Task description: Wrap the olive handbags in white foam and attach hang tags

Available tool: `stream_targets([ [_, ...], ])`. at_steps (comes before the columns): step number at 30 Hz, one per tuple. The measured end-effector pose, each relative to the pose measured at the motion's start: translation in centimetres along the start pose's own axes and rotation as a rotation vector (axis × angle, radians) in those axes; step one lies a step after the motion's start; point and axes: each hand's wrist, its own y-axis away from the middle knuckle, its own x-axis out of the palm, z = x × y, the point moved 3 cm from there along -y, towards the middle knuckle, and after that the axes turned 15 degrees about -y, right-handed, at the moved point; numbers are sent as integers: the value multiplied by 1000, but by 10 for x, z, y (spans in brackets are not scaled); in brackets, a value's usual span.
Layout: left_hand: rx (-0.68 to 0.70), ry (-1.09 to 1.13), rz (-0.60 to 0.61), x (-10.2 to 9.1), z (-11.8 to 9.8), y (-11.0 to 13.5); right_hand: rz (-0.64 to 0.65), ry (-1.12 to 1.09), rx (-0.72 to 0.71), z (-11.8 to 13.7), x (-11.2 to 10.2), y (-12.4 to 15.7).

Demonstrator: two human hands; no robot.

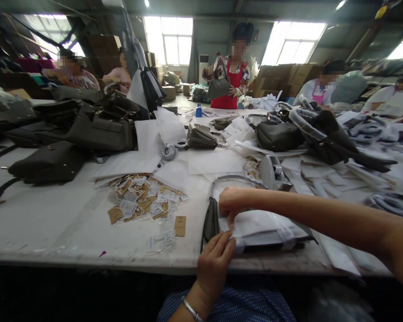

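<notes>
A dark olive handbag (211, 223) lies on its side near the table's front edge, with white wrapping paper (263, 226) over its upper face. Clear plastic or tape shines along the paper's front edge. My left hand (216, 256), with a bangle on the wrist, comes up from below; its fingers are together and closed at the paper's left front corner. From the right my right hand (234, 203) reaches across above the bag, its fingers curled and pointing down close to the left fingertips. What the right fingers grip is hidden. A wrapped handle (235, 177) arches behind the bag.
Brown hang tags (144, 199) with white strings lie in a heap left of the bag, a single tag (180, 226) nearer. Dark handbags (100, 129) crowd the left; more bags (329, 134) and paper sheets fill the right. Across the table a person in a red apron (226, 96) holds a bag.
</notes>
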Motion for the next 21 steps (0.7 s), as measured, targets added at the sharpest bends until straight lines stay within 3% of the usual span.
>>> stream_targets([
  [4,47,-6,21,-1,0,-1,-126,-118,-41,-17,8,2],
  [13,30,-4,4,-6,-1,-6,-477,-423,44,-79,4,20],
  [17,34,-11,-25,-5,-2,-6,-456,-590,45,-67,33,32],
  [21,27,-20,-19,-3,-2,-4,-407,-681,155,-49,65,29],
])
